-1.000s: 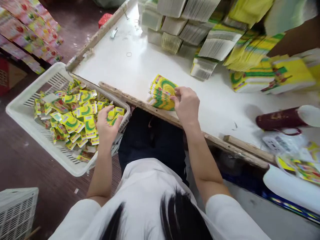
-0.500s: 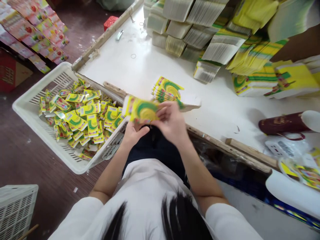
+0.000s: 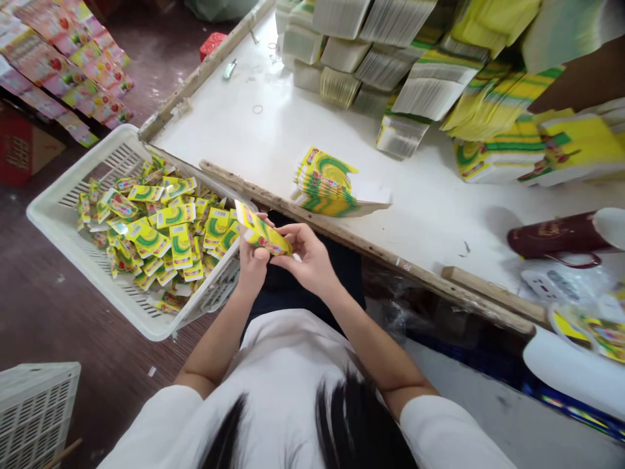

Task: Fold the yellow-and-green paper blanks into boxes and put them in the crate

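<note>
Between both hands, just in front of the table edge, is a small yellow and green printed carton (image 3: 266, 234). My left hand (image 3: 252, 264) grips its near left side, the thumb pressed along it. My right hand (image 3: 310, 260) pinches its right end between thumb and fingers. Beyond the hands, a fanned stack of matching flat cartons (image 3: 327, 182) lies on the white table (image 3: 234, 140). To the left stands a white plastic basket (image 3: 92, 280), heaped with the same kind of yellow cartons (image 3: 146, 234).
Bundles of flat cartons (image 3: 381, 65) are piled at the table's back right. A dark red mug (image 3: 551, 234) lies on its side at the right, beside a white power strip (image 3: 541, 283). Pink printed packs (image 3: 63, 65) hang at the far left. Another crate (image 3: 36, 404) stands lower left.
My right hand has moved down and left from near the stack, bringing its end of the carton closer to me. The carton, flat-looking before, now shows tilted with its side edge up.
</note>
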The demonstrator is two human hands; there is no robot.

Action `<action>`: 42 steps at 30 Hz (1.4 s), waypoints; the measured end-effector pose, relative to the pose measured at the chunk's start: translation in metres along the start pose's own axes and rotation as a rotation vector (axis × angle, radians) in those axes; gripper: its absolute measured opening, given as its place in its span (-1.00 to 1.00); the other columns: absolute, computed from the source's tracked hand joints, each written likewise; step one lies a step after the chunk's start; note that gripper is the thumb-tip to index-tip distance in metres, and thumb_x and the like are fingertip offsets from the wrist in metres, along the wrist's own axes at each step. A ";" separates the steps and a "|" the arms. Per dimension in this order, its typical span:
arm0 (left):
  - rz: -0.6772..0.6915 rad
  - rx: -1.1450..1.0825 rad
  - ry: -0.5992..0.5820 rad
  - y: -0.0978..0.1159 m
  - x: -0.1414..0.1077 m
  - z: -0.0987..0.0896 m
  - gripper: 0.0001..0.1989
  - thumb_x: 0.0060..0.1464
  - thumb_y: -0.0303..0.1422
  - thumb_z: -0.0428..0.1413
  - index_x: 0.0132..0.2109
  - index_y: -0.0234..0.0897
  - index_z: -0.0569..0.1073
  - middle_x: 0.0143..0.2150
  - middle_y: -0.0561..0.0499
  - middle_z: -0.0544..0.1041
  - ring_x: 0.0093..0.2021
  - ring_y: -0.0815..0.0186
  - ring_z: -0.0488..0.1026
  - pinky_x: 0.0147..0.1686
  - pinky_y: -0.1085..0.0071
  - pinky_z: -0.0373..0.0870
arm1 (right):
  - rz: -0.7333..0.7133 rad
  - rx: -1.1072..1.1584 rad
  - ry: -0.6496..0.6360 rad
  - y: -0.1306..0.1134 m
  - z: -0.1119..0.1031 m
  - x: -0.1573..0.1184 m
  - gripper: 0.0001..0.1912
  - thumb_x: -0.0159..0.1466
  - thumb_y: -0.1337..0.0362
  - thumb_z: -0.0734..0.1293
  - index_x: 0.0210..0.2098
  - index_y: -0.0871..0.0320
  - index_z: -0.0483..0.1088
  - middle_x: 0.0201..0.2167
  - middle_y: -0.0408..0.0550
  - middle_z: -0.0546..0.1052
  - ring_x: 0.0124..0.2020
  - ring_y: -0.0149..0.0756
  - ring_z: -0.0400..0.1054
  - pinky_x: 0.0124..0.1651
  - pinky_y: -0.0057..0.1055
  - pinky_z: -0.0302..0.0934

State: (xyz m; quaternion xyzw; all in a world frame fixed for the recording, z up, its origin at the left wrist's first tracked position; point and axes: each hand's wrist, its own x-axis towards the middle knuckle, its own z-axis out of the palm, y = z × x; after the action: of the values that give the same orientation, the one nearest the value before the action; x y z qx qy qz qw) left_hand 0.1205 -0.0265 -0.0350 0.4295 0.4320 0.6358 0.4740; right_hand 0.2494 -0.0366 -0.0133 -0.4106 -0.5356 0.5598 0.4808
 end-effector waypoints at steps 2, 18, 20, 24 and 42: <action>0.012 0.029 0.027 -0.004 -0.001 -0.004 -0.53 -0.09 0.08 0.32 -0.23 -0.21 0.50 -0.28 0.04 0.51 -0.33 0.36 0.45 -0.28 0.44 0.44 | 0.030 0.046 0.011 0.001 -0.006 0.002 -0.66 0.09 0.17 0.52 -0.19 0.07 0.43 -0.35 -0.18 0.52 -0.32 -0.32 0.42 -0.22 -0.36 0.33; 0.079 0.779 -0.543 0.048 0.011 -0.025 -0.20 -0.13 -0.11 0.39 0.23 -0.18 0.31 0.13 -0.15 0.49 0.13 0.01 0.47 0.15 0.11 0.40 | -0.485 -0.805 -0.120 -0.020 -0.039 -0.005 -0.74 0.36 0.25 0.32 -0.05 -0.23 0.56 -0.15 -0.11 0.62 -0.01 -0.12 0.42 0.28 0.00 0.13; 0.044 0.832 -0.496 0.041 0.004 -0.018 -0.38 -0.04 -0.21 0.33 0.15 -0.19 0.34 -0.04 -0.06 0.55 -0.05 0.11 0.54 -0.01 0.21 0.48 | -0.463 -0.687 0.037 -0.023 -0.035 -0.006 -0.59 0.30 0.13 0.38 0.15 -0.20 0.43 0.09 -0.07 0.52 0.20 -0.02 0.31 0.39 0.06 0.00; 0.169 0.833 -0.437 0.030 -0.008 -0.007 -0.31 -0.06 -0.30 0.31 0.20 -0.18 0.24 -0.01 -0.05 0.52 -0.09 0.16 0.54 -0.08 0.27 0.48 | -0.202 -0.328 0.184 -0.017 -0.030 -0.005 -0.24 0.29 -0.09 0.33 0.39 -0.01 0.10 0.36 0.06 0.28 0.37 0.00 0.15 0.38 0.01 0.10; 0.305 0.722 -0.362 0.000 -0.012 -0.001 -0.16 -0.12 -0.38 0.30 0.24 -0.18 0.02 0.12 -0.20 0.30 -0.01 0.12 0.46 -0.06 0.21 0.44 | -0.243 -0.399 -0.065 -0.004 -0.031 -0.006 -0.61 0.39 0.33 0.22 0.12 -0.10 0.49 0.26 -0.06 0.44 0.25 -0.21 0.36 0.32 -0.19 0.23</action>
State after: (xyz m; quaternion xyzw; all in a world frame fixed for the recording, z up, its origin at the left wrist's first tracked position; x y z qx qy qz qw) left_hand 0.1222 -0.0384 -0.0371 0.7314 0.4682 0.4210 0.2621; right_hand 0.2815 -0.0364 -0.0123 -0.4115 -0.6965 0.3937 0.4365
